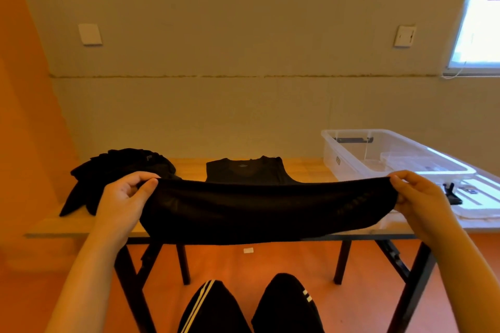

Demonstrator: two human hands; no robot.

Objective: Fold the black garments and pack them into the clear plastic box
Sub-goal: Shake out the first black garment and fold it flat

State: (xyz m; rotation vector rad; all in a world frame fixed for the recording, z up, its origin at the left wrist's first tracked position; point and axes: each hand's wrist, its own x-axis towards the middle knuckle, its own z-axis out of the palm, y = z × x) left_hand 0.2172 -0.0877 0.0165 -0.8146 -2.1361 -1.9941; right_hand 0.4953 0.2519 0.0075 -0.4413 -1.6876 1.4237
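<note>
1. Nearest to the camera are the person's knees (251, 305) in black trousers with white stripes, above an orange floor (270, 265). A small white scrap (248, 250) lies on this floor, under the table edge.
2. The left hand (121, 200) pinches the left end of a black garment (265, 211); the thumb and the curled fingers (147, 186) close on the top edge of the cloth.
3. The right hand (422, 197) grips the right end of the same garment in the same way, with the fingers curled over the edge.
4. The garment hangs stretched between the two hands, in the air above the front edge of the wooden table (81, 224). It hides the middle of the table top.
5. Behind it a second black top (246, 170) lies flat on the table, with its neck toward the wall; the held cloth covers its lower part.
6. A heap of black garments (116, 173) sits on the left of the table, just behind the left hand.
7. The clear plastic box (351, 154) stands on the right of the table, behind the right hand. Its lid (481, 197) seems to lie beside it, near the right edge.
8. Farthest is the pale wall with two white plates (90, 34) and a window (479, 21) at the right.
</note>
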